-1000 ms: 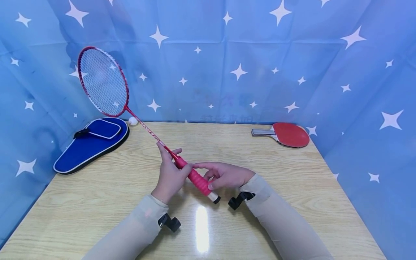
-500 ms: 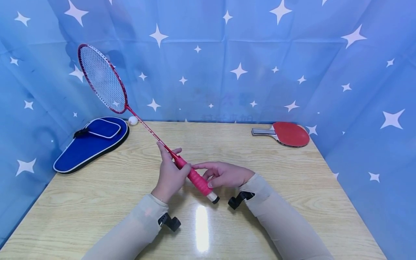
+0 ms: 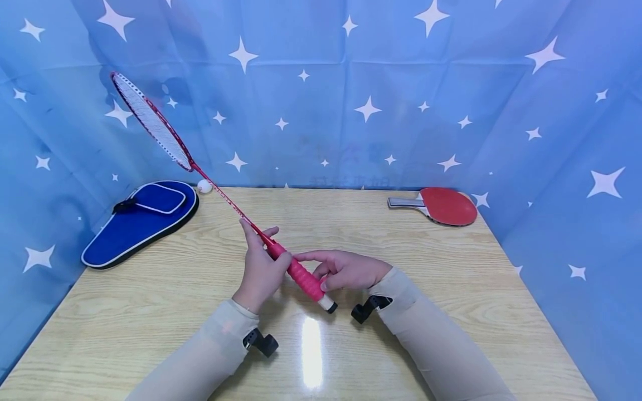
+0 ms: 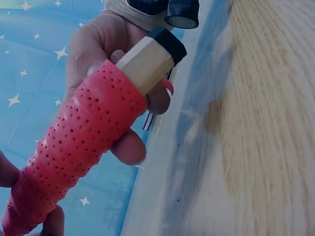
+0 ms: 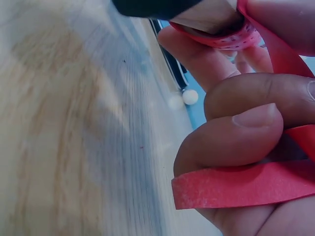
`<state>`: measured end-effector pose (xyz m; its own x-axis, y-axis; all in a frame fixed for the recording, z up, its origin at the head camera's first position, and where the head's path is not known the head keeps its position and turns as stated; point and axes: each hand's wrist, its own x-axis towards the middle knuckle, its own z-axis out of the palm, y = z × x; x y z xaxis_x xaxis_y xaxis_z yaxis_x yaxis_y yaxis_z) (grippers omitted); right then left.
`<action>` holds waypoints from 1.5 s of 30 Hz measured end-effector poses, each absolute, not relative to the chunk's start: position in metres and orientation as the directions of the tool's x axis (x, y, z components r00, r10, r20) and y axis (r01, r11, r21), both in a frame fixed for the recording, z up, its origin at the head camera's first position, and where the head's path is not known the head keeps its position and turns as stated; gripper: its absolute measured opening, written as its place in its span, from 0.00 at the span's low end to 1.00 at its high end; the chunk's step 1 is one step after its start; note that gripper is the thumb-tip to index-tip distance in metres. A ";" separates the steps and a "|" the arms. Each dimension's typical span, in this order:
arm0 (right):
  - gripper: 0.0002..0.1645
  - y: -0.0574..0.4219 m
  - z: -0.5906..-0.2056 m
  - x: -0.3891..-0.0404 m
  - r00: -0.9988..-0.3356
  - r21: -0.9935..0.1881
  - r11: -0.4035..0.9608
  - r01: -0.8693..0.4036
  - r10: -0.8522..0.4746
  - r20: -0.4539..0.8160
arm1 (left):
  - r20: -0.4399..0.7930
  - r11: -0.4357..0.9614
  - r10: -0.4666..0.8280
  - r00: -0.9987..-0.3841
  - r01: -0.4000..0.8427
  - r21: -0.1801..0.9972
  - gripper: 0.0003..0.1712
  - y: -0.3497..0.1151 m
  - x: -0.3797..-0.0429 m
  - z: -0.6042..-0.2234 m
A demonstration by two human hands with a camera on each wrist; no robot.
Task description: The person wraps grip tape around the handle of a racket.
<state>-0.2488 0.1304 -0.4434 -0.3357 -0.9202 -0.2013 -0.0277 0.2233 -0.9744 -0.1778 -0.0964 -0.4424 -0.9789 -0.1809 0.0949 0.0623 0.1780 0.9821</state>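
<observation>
A red-and-white badminton racket (image 3: pixel 225 196) slants up to the left over the table, its head seen nearly edge-on. My left hand (image 3: pixel 263 273) holds it at the upper end of the handle, thumb on the pink-red perforated overgrip (image 4: pixel 81 135) wound round it. Below the wrap, a short bare wooden part (image 4: pixel 146 65) and the black butt cap (image 4: pixel 169 43) show. My right hand (image 3: pixel 353 270) is at the lower handle, index finger reaching along it. In the right wrist view, its curled fingers hold the overgrip's loose strip (image 5: pixel 241 189), which runs up to the handle.
A blue paddle case (image 3: pixel 135 236) lies at the back left of the wooden table (image 3: pixel 426 334), with a white ball (image 3: pixel 204 186) beside it. A red table tennis paddle (image 3: pixel 448 206) lies at the back right. A blue starry curtain (image 3: pixel 321 106) hangs behind.
The racket has turned about its shaft, so its head has gone from a wide oval to a narrow one. Both hands have stayed almost in place.
</observation>
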 end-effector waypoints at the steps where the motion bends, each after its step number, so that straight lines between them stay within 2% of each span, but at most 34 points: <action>1: 0.49 0.130 -0.443 -0.248 -0.344 -0.973 0.227 -0.036 -0.917 -0.202 | 0.097 0.181 -0.181 -0.979 0.064 0.981 0.77 -0.096 -0.178 -0.443; 6: 0.50 0.130 -0.441 -0.246 -0.380 -0.965 0.248 -0.082 -0.903 -0.199 | 0.111 0.211 -0.188 -0.976 0.071 0.975 0.81 -0.097 -0.178 -0.444; 11: 0.50 0.131 -0.440 -0.247 -0.392 -0.960 0.262 -0.104 -0.897 -0.202 | 0.102 0.220 -0.201 -0.974 0.056 0.974 0.80 -0.097 -0.178 -0.443; 22: 0.47 0.132 -0.440 -0.249 -0.370 -0.971 0.224 -0.081 -0.911 -0.179 | 0.084 0.196 -0.230 -0.969 0.039 0.980 0.77 -0.099 -0.179 -0.440; 33: 0.43 0.133 -0.441 -0.251 -0.378 -0.969 0.235 -0.079 -0.906 -0.189 | 0.080 0.169 -0.236 -0.969 0.040 0.985 0.76 -0.100 -0.179 -0.440; 45: 0.45 0.132 -0.442 -0.251 -0.381 -0.970 0.229 -0.084 -0.907 -0.181 | 0.093 0.176 -0.221 -0.971 0.055 0.983 0.75 -0.098 -0.177 -0.442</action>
<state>-0.2509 0.1315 -0.4424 -0.3814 -0.9066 -0.1806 -0.0843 0.2287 -0.9698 -0.1772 -0.0985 -0.4418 -0.9709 -0.2206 0.0934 0.0545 0.1762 0.9828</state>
